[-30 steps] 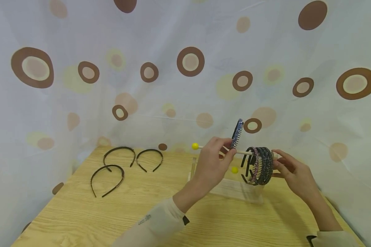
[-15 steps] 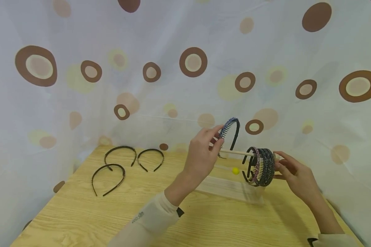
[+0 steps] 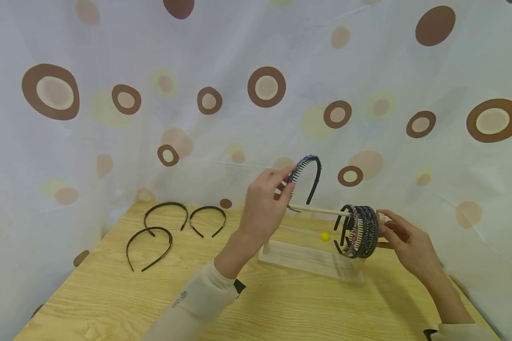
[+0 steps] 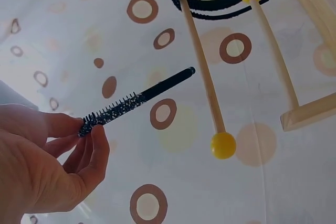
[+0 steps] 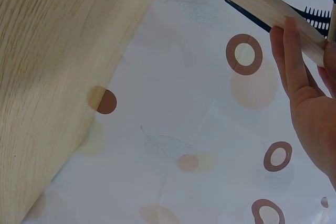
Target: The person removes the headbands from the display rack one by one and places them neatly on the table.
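My left hand (image 3: 260, 203) pinches a blue glittery toothed headband (image 3: 317, 177) between thumb and fingers. It is held up near the free end of a wooden rod (image 3: 324, 210), overlapping it in the head view. In the left wrist view a gap separates the headband (image 4: 118, 109) from the rod (image 4: 202, 66) and its yellow end ball (image 4: 223, 145). My right hand (image 3: 409, 239) grips the rack's wooden upright (image 5: 262, 6) at the right. Beside it, several dark sparkly headbands (image 3: 369, 232) and a pink one (image 3: 354, 232) hang on the rod.
Three thin black headbands lie on the wooden table's left side: one at the back (image 3: 166, 204), one in front (image 3: 149, 229), one farther right (image 3: 208, 208). The rack's base (image 3: 307, 260) stands on the table. A lower rod ends in a yellow ball (image 3: 325, 236). A spotted curtain (image 3: 222, 142) hangs behind.
My left hand has moved left along the rod and slightly up with the blue headband. The headband has turned from edge-on to showing its arch. My right hand has stayed on the upright.
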Motion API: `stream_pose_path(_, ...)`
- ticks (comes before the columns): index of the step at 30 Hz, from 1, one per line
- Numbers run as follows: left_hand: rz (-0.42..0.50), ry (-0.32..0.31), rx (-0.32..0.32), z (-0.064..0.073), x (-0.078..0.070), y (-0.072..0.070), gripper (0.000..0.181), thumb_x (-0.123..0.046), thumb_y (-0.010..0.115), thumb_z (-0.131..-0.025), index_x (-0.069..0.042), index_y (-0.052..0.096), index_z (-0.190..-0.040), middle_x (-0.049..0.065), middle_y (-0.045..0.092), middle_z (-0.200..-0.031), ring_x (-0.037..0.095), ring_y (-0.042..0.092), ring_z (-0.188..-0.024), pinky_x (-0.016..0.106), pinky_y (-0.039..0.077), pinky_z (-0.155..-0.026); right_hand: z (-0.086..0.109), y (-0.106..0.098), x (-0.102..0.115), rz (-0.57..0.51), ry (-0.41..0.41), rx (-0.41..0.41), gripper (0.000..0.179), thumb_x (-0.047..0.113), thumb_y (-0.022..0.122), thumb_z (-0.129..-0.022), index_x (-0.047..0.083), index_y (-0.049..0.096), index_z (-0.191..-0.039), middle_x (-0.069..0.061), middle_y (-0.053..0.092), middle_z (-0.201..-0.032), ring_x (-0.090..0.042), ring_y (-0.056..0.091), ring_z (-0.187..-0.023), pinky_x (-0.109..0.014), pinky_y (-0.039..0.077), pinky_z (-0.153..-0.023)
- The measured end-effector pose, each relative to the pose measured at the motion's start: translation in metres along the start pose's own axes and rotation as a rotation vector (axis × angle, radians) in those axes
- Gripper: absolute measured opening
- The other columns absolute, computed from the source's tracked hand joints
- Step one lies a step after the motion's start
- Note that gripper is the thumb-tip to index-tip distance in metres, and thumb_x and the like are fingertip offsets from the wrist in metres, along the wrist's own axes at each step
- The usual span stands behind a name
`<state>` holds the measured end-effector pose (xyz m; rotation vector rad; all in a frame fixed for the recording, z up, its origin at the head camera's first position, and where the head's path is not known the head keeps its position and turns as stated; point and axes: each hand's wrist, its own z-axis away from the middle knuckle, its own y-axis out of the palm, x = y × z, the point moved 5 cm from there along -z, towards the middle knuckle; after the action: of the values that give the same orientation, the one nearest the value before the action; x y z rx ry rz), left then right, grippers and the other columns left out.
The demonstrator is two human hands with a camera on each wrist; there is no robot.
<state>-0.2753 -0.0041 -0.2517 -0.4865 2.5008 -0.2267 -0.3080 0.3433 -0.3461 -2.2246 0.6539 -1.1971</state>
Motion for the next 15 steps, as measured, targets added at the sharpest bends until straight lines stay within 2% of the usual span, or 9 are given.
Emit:
stream_pose_path(5, 0.008, -0.005, 0.001, -0.001, 0.0, -0.01, 0.035, 0.0, 0.07, -0.095, -0.003, 0.069, -0.131, 0.01, 0.065, -0.102, 0.017, 0.065, -0.087, 0.018, 0.055, -0.07, 0.0, 0.002, 0.001, -0.008, -0.01, 0.003, 0.049, 0.013, 0.053, -0.108, 0.015, 0.044, -0.156, -0.025, 0.065, -0.119, -0.012, 0.073, -0.084, -0.023, 0.058, -0.073)
stream_pose_path(9, 0.02, -0.044, 0.036, 0.001, 0.005, -0.016, 0.035, -0.001, 0.07, -0.096, -0.005, 0.069, -0.131, 0.007, 0.066, -0.103, 0.015, 0.065, -0.089, 0.02, 0.056, -0.071, 0.0, 0.004, 0.001, -0.016, -0.017, 0.005, 0.049, 0.014, 0.053, -0.108, 0.014, 0.044, -0.156, -0.026, 0.065, -0.118, -0.011, 0.073, -0.084, -0.027, 0.059, -0.072)
stream_pose_path(15, 0.059, -0.113, 0.067, 0.008, 0.02, -0.029, 0.035, -0.005, 0.069, -0.098, -0.009, 0.069, -0.132, 0.001, 0.066, -0.103, 0.013, 0.065, -0.09, 0.023, 0.057, -0.073, 0.0, 0.0, 0.0, 0.022, -0.01, 0.0, 0.049, 0.017, 0.053, -0.108, 0.016, 0.044, -0.156, -0.027, 0.064, -0.12, -0.013, 0.074, -0.081, -0.02, 0.056, -0.072)
